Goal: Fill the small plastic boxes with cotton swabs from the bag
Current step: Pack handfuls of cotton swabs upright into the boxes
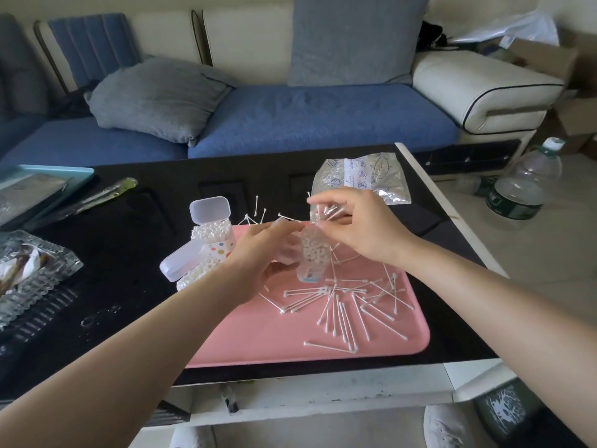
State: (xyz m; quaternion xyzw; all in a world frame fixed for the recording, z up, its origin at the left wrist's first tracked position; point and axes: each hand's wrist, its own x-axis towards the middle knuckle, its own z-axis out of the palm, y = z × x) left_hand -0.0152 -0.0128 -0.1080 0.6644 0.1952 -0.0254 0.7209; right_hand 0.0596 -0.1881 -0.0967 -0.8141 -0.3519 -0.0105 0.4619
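My left hand (258, 253) grips a small clear plastic box (311, 257) packed with cotton swabs, tilted above the pink tray (258, 344). My right hand (358, 227) pinches the box's open clear lid (324, 212) at its top. Loose cotton swabs (349, 305) lie scattered over the tray's right half. Two more boxes stand at the tray's left edge with lids open: a rear full box (214, 236) and a front full box (193, 270). The clear swab bag (365, 177) lies flat behind my right hand.
A glass dish (29, 273) with wrappers sits at the left on the black table (135, 286). A light blue tray (45, 185) and a pen (106, 192) lie at the back left. A large water bottle (523, 185) stands on the floor, right. A sofa (290, 114) runs behind.
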